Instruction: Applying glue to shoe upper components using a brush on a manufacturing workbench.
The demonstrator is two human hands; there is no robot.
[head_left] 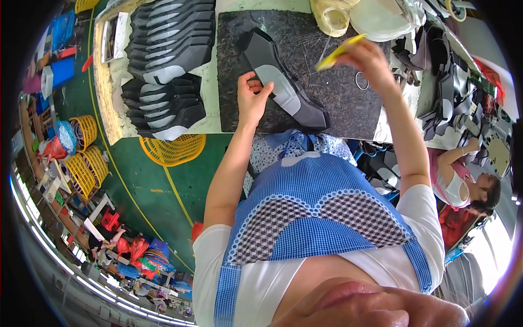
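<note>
A long black and grey cut piece [280, 90], which looks like part of a shoe upper, lies aslant on a dark work board [348, 109]. My left hand [252, 98] pinches its left edge, thumb on the grey patch and fingers at the side. Raised over the right part of the board, my right hand [368, 61] grips a thin, flat yellow tool [340, 52]; its exact kind cannot be made out. Just beyond that tool stands a yellowish pot [332, 20] with a round opening.
Two stacks of similar pieces, a far one [171, 38] and a near one [163, 106], fill the table's left. A white round container [378, 22] stands far right. A metal ring [362, 80] lies on the board. Yellow baskets [173, 150] sit left; a co-worker [463, 185] is at right.
</note>
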